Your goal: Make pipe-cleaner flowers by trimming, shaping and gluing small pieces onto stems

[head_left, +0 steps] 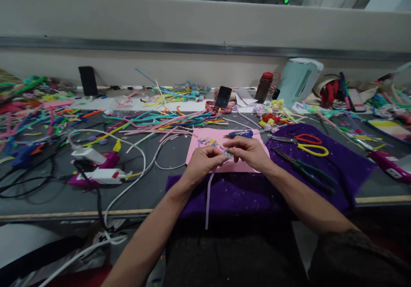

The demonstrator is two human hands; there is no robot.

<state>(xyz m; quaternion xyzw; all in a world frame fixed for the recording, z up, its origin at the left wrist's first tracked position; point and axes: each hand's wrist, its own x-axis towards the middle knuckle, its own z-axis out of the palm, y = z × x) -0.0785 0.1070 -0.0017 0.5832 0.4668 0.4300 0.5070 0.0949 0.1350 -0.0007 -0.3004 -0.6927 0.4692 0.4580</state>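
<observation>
Both hands' grip on lilac pipe cleaner (seemingly).

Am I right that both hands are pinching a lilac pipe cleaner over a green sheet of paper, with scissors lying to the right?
Not quite: the head view shows the sheet is pink, not green. Both the left hand and right hand do pinch the lilac pipe cleaner, and the scissors lie to the right.

Long grey worktable with pale wooden front edge stood against a low beige partition wall bearing a grey metal rail, dim windows above.
</observation>
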